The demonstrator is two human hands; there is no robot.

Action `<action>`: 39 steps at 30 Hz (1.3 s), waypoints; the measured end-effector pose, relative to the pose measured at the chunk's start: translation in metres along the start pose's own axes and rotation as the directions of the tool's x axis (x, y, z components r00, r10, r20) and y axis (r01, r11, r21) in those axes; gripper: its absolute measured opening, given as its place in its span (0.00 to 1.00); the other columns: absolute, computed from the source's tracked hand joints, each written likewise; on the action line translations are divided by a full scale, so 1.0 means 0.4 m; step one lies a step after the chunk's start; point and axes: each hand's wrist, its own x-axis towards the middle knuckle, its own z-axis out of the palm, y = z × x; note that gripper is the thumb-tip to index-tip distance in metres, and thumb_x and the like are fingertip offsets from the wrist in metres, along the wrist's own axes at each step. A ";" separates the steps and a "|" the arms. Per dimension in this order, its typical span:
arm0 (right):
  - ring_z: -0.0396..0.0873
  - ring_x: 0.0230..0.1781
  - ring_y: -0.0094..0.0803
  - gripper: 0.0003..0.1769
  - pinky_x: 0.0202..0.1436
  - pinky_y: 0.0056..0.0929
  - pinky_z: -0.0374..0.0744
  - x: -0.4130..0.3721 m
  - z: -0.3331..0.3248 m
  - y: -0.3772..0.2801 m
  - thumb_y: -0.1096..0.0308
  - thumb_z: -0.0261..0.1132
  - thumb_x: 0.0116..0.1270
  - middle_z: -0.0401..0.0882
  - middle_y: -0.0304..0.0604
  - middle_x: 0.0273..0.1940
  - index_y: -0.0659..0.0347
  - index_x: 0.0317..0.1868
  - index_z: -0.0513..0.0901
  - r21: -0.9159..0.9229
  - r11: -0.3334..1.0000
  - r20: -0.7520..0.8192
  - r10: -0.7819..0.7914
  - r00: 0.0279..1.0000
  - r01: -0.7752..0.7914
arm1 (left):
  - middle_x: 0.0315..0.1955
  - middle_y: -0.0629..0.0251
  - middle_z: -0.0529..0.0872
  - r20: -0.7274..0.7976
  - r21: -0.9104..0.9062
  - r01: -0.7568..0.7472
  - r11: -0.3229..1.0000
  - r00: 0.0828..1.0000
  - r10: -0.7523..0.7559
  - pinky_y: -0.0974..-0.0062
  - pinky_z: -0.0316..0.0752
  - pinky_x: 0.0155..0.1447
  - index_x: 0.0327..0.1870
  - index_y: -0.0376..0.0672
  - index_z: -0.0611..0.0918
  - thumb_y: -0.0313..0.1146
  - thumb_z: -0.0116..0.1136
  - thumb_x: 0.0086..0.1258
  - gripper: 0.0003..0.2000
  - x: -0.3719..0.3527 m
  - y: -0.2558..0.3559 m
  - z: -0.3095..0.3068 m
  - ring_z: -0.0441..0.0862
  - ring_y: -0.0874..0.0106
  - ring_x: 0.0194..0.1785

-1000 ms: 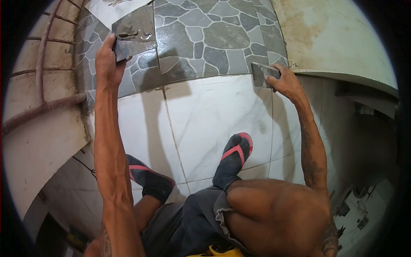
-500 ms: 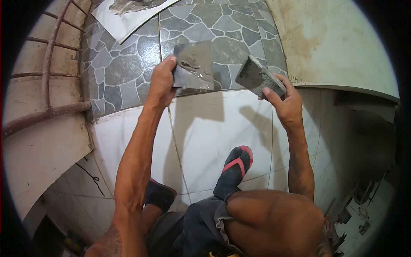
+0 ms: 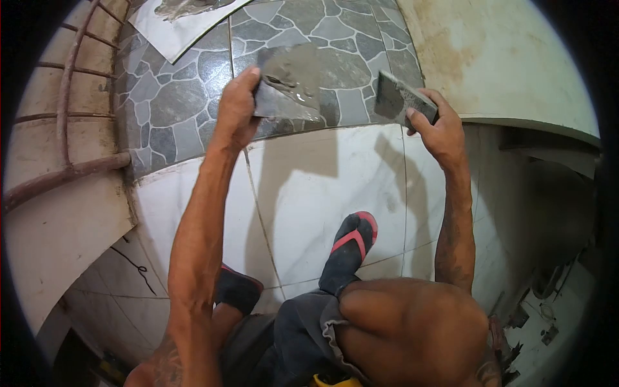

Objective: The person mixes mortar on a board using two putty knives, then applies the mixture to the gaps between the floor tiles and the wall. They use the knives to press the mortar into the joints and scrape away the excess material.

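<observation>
A flat square plate [image 3: 271,104] smeared with wet grey mortar [image 3: 291,71] is gripped at its left edge by my left hand [image 3: 238,103]. My right hand [image 3: 438,128] is closed on a dark rectangular block [image 3: 394,100], with the thumb on its near face and mortar residue on it. The plate and the block are apart, both held above the stone-patterned grey tiles. Shadows of my hands and these items fall on the white tiled floor [image 3: 309,187].
A white tile with mortar on it [image 3: 171,39] lies on the patterned floor [image 3: 187,103] at the upper left. Metal bars [image 3: 68,97] stand at the left. A stained wall [image 3: 490,58] curves along the right. Scattered debris [image 3: 548,316] lies at the lower right.
The block in my right hand has moved right and slightly up, and its tilt has changed. The mortar-covered plate in my left hand has shifted slightly up and left. The view has moved slightly.
</observation>
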 end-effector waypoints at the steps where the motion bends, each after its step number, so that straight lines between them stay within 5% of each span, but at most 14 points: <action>1: 0.82 0.26 0.27 0.21 0.35 0.28 0.79 0.010 -0.018 0.008 0.65 0.64 0.63 0.84 0.46 0.31 0.68 0.54 0.79 -0.080 0.993 0.033 0.089 0.995 -0.086 | 0.41 0.63 0.83 -0.019 0.011 -0.017 1.000 1.000 0.017 0.71 0.80 0.48 0.50 0.37 0.78 0.36 0.44 0.80 0.13 0.001 0.014 -0.007 0.82 0.73 0.41; 5: 0.83 0.26 0.31 0.23 0.35 0.31 0.80 0.027 0.004 0.105 0.63 0.63 0.60 0.84 0.54 0.31 0.70 0.52 0.79 -0.289 0.934 0.089 0.246 0.965 -0.211 | 0.40 0.65 0.84 -0.053 0.046 -0.074 0.996 0.996 0.076 0.72 0.78 0.44 0.52 0.39 0.79 0.38 0.45 0.79 0.14 0.021 0.036 -0.095 0.82 0.73 0.40; 6: 0.85 0.29 0.41 0.24 0.38 0.38 0.81 0.033 0.015 0.120 0.62 0.63 0.59 0.85 0.58 0.34 0.70 0.51 0.79 -0.329 0.919 0.066 0.254 0.965 -0.219 | 0.41 0.66 0.85 -0.055 0.054 -0.073 0.996 0.996 0.076 0.73 0.77 0.43 0.53 0.39 0.79 0.39 0.46 0.79 0.15 0.024 0.044 -0.114 0.83 0.73 0.40; 9: 0.85 0.34 0.53 0.22 0.43 0.46 0.81 0.060 0.055 0.211 0.62 0.63 0.59 0.84 0.63 0.36 0.72 0.47 0.79 -0.547 0.837 -0.061 -0.038 0.997 -0.001 | 0.42 0.67 0.86 -0.087 0.053 -0.104 0.993 0.990 0.108 0.73 0.76 0.42 0.53 0.41 0.80 0.41 0.48 0.78 0.14 0.017 0.063 -0.119 0.83 0.73 0.39; 12: 0.83 0.39 0.61 0.20 0.46 0.53 0.79 0.085 0.089 0.218 0.63 0.63 0.59 0.84 0.66 0.36 0.74 0.43 0.77 -0.625 0.780 -0.036 -0.015 0.999 -0.011 | 0.40 0.67 0.86 -0.105 0.060 -0.102 0.993 0.989 0.108 0.73 0.76 0.40 0.50 0.42 0.81 0.40 0.49 0.78 0.13 0.021 0.084 -0.154 0.84 0.75 0.39; 18: 0.85 0.36 0.57 0.21 0.43 0.51 0.83 0.124 0.201 0.197 0.65 0.66 0.56 0.84 0.63 0.33 0.73 0.45 0.74 -0.783 0.622 0.056 0.048 0.997 0.014 | 0.40 0.67 0.86 -0.085 0.048 -0.137 0.989 0.986 0.141 0.73 0.76 0.38 0.51 0.41 0.81 0.40 0.49 0.78 0.13 0.041 0.096 -0.186 0.83 0.75 0.37; 24: 0.87 0.33 0.51 0.18 0.37 0.44 0.85 0.082 0.398 0.108 0.71 0.67 0.52 0.84 0.60 0.31 0.73 0.41 0.75 -0.709 0.699 0.095 -0.031 0.995 0.089 | 0.41 0.68 0.86 -0.061 0.005 -0.135 0.991 0.989 0.135 0.74 0.75 0.41 0.52 0.41 0.81 0.39 0.49 0.78 0.14 0.057 0.103 -0.231 0.83 0.75 0.39; 30: 0.86 0.34 0.47 0.17 0.35 0.40 0.85 0.020 0.559 -0.006 0.73 0.66 0.50 0.83 0.60 0.34 0.74 0.40 0.76 -0.635 0.746 0.143 -0.141 0.980 0.200 | 0.42 0.64 0.86 -0.229 0.010 -0.184 0.983 0.956 0.181 0.72 0.76 0.42 0.54 0.38 0.79 0.37 0.46 0.79 0.14 0.035 0.149 -0.229 0.83 0.73 0.40; 36: 0.86 0.34 0.45 0.18 0.34 0.38 0.84 -0.026 0.611 -0.085 0.72 0.64 0.54 0.82 0.60 0.35 0.76 0.44 0.77 -0.499 0.803 0.320 -0.179 0.931 0.326 | 0.42 0.68 0.87 -0.117 -0.004 -0.250 0.968 0.962 0.248 0.75 0.75 0.42 0.53 0.41 0.81 0.38 0.50 0.78 0.13 0.026 0.185 -0.269 0.83 0.76 0.41; 39: 0.86 0.40 0.48 0.20 0.40 0.42 0.84 -0.012 0.527 -0.089 0.66 0.60 0.60 0.83 0.65 0.40 0.76 0.46 0.77 -0.058 0.995 0.445 0.097 0.890 -0.080 | 0.42 0.68 0.87 -0.122 -0.011 -0.250 0.968 0.961 0.247 0.76 0.77 0.42 0.53 0.41 0.80 0.38 0.49 0.78 0.13 0.023 0.201 -0.250 0.84 0.75 0.40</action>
